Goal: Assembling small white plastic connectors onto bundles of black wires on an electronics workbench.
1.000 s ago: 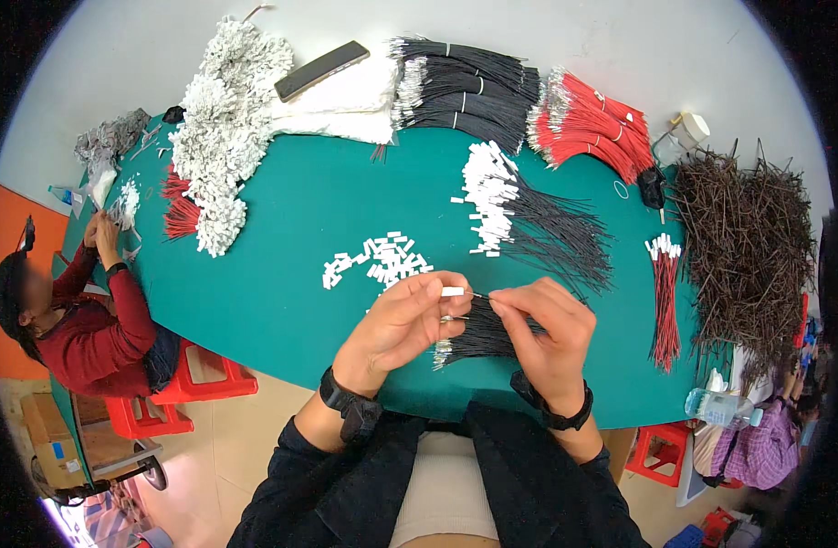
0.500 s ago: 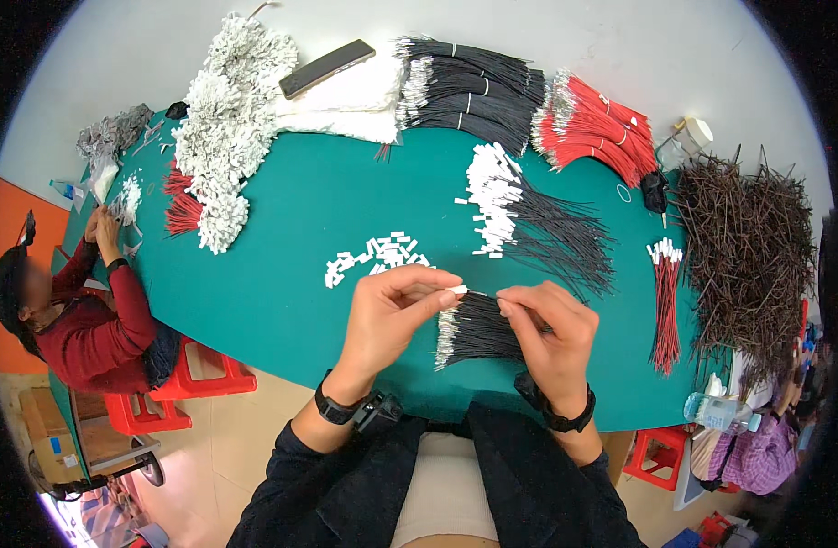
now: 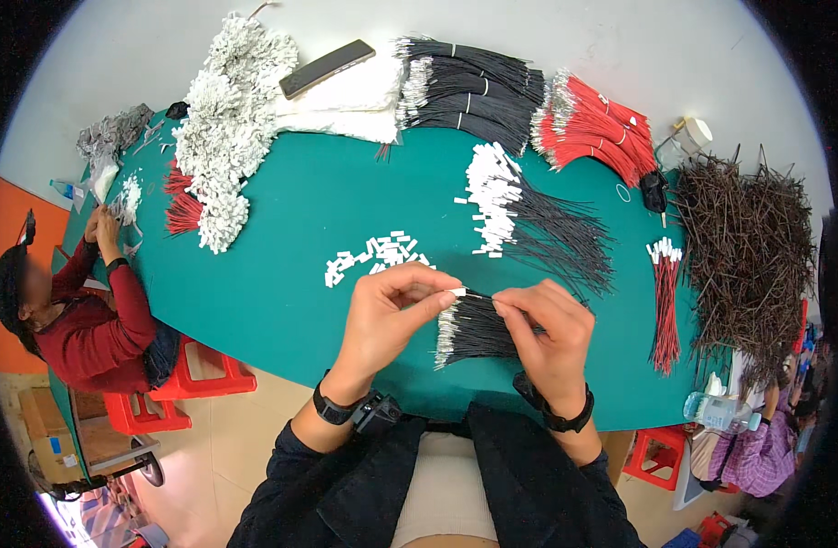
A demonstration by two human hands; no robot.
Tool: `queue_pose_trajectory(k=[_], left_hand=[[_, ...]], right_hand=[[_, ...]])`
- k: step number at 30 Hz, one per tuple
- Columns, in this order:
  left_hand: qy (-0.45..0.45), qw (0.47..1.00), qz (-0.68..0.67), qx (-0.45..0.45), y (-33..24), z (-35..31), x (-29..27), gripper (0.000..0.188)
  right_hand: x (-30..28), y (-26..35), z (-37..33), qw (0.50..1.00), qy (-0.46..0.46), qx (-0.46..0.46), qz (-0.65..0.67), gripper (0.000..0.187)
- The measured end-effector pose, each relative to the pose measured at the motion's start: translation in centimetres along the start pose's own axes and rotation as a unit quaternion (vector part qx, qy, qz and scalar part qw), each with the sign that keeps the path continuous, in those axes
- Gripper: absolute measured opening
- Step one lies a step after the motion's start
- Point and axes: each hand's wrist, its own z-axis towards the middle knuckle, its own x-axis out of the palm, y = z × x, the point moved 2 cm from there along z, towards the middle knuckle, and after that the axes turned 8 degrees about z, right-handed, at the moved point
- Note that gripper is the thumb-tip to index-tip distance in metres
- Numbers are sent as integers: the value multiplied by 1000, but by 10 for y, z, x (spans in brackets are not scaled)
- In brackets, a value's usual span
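Between the thumb and fingers of my left hand [image 3: 396, 309] is a small white connector housing [image 3: 458, 292]. My right hand [image 3: 551, 321] pinches a thin black wire [image 3: 481, 295], whose end reaches the housing; how deep it sits inside cannot be made out. Below both hands lies a bundle of black wires [image 3: 478, 331] with pale metal tips toward the left. Loose white housings [image 3: 382, 251] are scattered just beyond my left hand. Farther off, black wires [image 3: 565, 228] with white housings [image 3: 494, 187] on their ends lie in a pile.
Tied black wire bundles [image 3: 478, 87] and red wire bundles [image 3: 602, 132] line the back of the green table [image 3: 291, 210]. A big white heap [image 3: 232, 110] lies left of them. Dark tangled wires [image 3: 748, 256] and red wires [image 3: 665, 310] lie right. At far left another person [image 3: 90, 320] works seated.
My right hand has shifted slightly left, bringing the black wire closer against the white housing. My left hand stays nearly in place.
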Motion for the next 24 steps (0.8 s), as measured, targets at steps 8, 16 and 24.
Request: queue_pose_trajectory(k=[8, 16, 24], left_hand=[[7, 1000, 5, -2, 0, -1, 0, 11], [8, 999, 7, -47, 6, -3, 1, 11], [10, 998, -46, -35, 7, -4, 6, 7]], right_hand=[[2, -1, 1, 1000, 18, -18, 7, 14], [3, -4, -1, 998, 37, -49, -10, 14], [3, -12, -1, 999, 39, -18, 23, 13]])
